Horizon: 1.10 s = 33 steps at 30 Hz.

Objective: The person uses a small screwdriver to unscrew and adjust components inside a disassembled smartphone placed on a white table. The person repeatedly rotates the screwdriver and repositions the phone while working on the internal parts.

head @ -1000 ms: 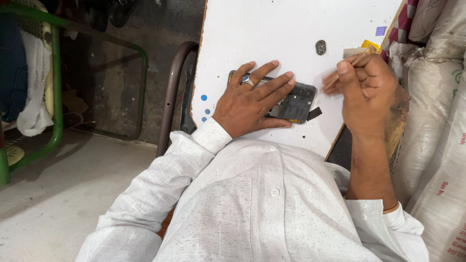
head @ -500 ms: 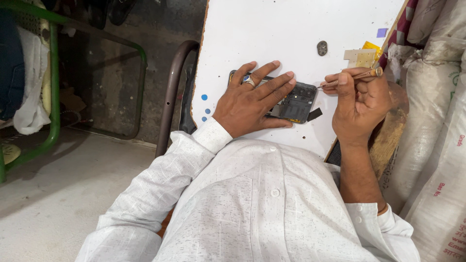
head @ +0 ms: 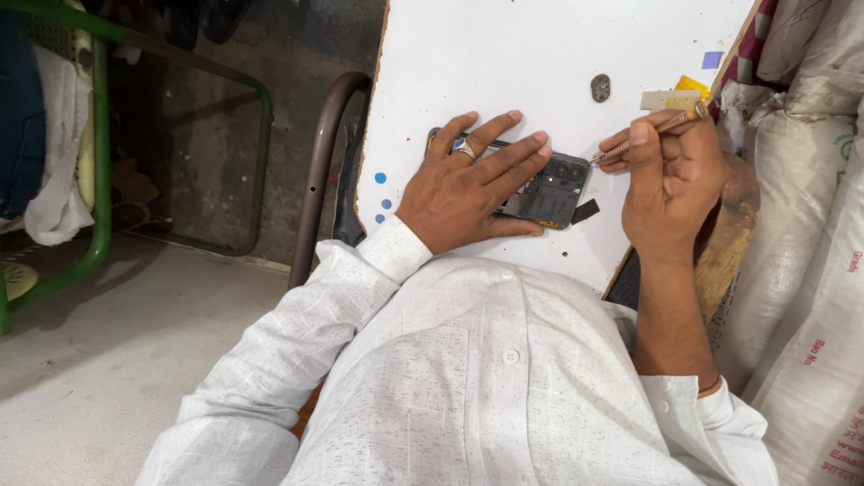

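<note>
Now the right hand (head: 670,171), gripping a thin tool (head: 643,135), has tilted its tip toward the opened phone (head: 549,189), left hand (head: 472,180) still flat on it.

— What lies on the white board desk (head: 504,63)?
— A small grey oval part (head: 600,87), a beige strip (head: 668,99) near a yellow scrap (head: 693,85), and a purple square sticker (head: 712,59).
— And alongside?
— White woven sacks (head: 810,252), and a green metal frame (head: 99,135).
</note>
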{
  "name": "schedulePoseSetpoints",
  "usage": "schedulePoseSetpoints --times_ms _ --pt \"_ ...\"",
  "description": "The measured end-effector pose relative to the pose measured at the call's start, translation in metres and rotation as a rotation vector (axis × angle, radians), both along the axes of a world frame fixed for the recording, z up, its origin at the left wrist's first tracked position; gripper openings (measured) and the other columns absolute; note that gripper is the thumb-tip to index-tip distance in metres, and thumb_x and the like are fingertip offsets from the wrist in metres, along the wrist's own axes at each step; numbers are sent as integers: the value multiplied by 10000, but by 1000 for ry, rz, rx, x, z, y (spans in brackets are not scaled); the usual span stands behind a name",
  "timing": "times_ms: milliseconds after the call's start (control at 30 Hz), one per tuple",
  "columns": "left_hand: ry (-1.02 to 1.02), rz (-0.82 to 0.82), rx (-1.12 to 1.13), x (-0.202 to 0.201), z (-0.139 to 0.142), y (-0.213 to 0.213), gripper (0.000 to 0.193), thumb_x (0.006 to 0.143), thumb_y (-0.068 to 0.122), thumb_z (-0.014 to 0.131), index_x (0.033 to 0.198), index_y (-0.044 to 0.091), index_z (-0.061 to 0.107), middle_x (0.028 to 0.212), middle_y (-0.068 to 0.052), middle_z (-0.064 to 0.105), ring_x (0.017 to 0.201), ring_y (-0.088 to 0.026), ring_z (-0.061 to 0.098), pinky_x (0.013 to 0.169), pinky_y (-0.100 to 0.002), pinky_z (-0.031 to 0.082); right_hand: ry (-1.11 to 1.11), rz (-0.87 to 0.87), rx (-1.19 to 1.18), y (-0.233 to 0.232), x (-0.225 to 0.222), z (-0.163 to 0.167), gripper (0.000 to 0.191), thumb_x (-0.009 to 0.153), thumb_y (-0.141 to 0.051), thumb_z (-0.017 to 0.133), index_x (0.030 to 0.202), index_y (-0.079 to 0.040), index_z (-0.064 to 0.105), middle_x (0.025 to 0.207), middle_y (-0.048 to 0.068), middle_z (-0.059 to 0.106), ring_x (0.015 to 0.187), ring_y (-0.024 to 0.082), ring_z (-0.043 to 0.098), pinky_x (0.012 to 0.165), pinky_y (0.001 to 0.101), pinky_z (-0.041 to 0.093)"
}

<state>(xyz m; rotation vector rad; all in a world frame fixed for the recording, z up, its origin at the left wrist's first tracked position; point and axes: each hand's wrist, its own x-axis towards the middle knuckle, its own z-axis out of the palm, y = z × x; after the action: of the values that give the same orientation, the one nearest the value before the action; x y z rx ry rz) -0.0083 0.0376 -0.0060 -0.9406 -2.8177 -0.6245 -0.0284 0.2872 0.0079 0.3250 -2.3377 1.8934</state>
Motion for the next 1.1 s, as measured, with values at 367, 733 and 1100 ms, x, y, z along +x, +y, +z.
schedulePoseSetpoints --times_ms 367,733,1100 --pt "-4 1 -19 0 2 1 925 811 844 619 1514 251 518 1564 53 473 1496 -212 311 1271 -506 185 -30 65 -59 4 -7 4 255 1226 -200 572 1138 33 515 910 173 720 763 156 729 686 256 634" --pt "-18 -1 4 -2 3 0 937 812 839 636 1518 237 511 1563 52 478 1495 -203 325 1268 -502 206 89 -59 -14 1 12 -2 242 1219 -148 629 1114 61 564 1008 190 726 846 177 750 762 271 657" --pt "-12 3 13 0 1 -1 924 825 835 645 1523 247 499 1572 52 465 1499 -199 319 1271 -508 209 252 -119 415 10 58 4 122 1035 -45 820 1072 -4 712 858 108 730 709 106 699 587 204 493"
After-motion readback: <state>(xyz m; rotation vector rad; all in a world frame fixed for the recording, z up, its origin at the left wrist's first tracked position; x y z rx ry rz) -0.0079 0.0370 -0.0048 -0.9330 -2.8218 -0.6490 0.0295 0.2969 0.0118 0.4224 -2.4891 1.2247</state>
